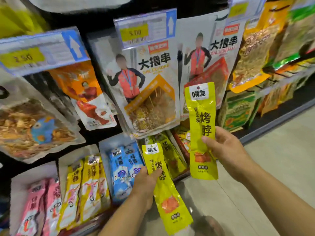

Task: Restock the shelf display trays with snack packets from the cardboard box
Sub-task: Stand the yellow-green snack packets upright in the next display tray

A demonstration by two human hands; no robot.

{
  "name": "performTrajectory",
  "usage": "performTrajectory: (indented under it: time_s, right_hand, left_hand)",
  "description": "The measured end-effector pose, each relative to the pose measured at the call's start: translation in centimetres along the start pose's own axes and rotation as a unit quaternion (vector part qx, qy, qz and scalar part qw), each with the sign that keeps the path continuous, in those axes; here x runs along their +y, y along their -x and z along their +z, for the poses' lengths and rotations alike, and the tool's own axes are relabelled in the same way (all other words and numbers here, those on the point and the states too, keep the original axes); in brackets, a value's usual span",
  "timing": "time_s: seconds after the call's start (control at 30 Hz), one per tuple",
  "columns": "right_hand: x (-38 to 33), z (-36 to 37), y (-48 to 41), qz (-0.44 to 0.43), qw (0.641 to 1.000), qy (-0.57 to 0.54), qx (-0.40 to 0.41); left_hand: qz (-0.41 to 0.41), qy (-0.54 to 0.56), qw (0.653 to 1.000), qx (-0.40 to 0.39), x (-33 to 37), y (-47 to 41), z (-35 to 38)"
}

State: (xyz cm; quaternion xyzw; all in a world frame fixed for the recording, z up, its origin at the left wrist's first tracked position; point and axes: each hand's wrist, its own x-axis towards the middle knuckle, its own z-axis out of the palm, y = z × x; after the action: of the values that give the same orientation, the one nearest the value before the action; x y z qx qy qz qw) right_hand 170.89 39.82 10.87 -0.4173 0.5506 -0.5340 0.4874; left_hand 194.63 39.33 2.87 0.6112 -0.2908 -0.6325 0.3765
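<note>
Head view: the left hand (pixel 146 183) pinches a yellow packet (pixel 167 193) between thumb and fingers, tilted, low in front of the shelf. The right hand (pixel 225 147) grips a second packet (pixel 202 126) of the same kind, upright and higher, before the hanging bags (pixel 150 92). Just behind the first packet stand more such packets (pixel 172 157). To their left is a tray (pixel 104 150) with blue packets (pixel 122 169).
</note>
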Motion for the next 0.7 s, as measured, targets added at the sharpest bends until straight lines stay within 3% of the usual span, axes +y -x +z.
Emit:
performTrajectory:
  time_s: [0.17, 0.5, 0.7]
  right_hand:
    - [1.7, -1.3, -1.5, 0.024, 1.0, -0.01, 0.01]
    - [4.6, -2.7, -3.9, 0.068, 0.997, -0.029, 0.017]
    - [4.7, -2.6, -4.8, 0.075, 0.996, -0.044, 0.013]
  left_hand:
    - [-0.028, -0.031, 0.999, 0.002, -1.3, -4.0, 1.5]
    - [-0.036, -0.01, 0.996, 0.086, -0.3, -13.1, 4.7]
    - [-0.03, -0.03, 0.996, 0.079, -0.9, -17.1, 6.3]
